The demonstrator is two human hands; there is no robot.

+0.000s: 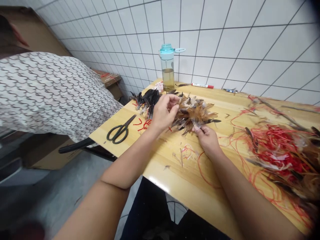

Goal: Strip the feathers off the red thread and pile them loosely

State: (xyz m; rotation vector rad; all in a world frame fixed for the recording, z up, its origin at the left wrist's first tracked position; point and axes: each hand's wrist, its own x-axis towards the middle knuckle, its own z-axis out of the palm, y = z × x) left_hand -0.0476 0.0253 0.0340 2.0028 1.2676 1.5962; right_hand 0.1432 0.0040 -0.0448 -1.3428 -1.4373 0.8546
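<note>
Brown feathers point(200, 115) are pinched at their near edge by the right hand point(207, 136); the left hand point(165, 111) arches at their left, whether gripping unclear. Beneath spreads a glossy wooden table point(160, 166); beyond, a white-tiled wall point(215, 43).

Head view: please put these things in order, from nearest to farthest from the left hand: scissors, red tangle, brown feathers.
1. Brown feathers: right at the fingertips of the left hand.
2. Scissors: to the left of that hand.
3. Red tangle: far to the right, past the right hand.
</note>
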